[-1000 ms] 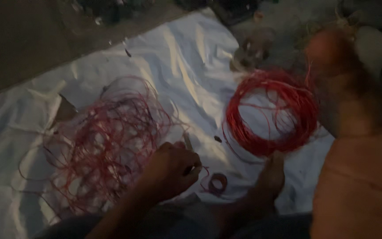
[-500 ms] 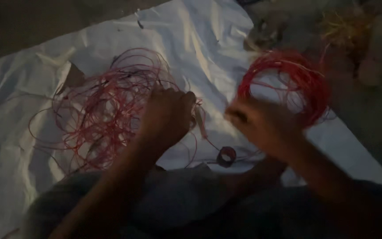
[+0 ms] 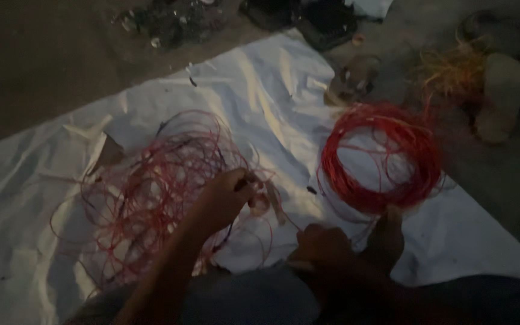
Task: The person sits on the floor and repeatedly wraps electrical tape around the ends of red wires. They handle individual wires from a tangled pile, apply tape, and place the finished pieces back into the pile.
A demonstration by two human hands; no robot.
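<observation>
A loose tangle of red wire (image 3: pixel 145 192) lies spread on the left of a white sheet (image 3: pixel 260 84). To the right lies a tighter round coil of red wire (image 3: pixel 380 156). My left hand (image 3: pixel 227 195) is at the right edge of the tangle, with its fingers pinched on strands there. Close to my body, my right hand (image 3: pixel 323 244) sits low on the sheet with its fingers curled. It is too dark to see whether it holds a strand. A foot (image 3: pixel 386 232) rests just below the round coil.
The sheet lies on dark bare ground. A yellowish fibre bundle (image 3: pixel 452 75) and a pale rounded object (image 3: pixel 501 96) are at the upper right. Dark items (image 3: pixel 326 18) and scattered debris (image 3: pixel 170 21) lie beyond the sheet's far edge. A clear lumpy object (image 3: pixel 353 78) sits above the coil.
My right hand has dropped from beside the round coil to near my body. My left hand stays at the tangle's edge. The view has shifted, showing more ground at the top.
</observation>
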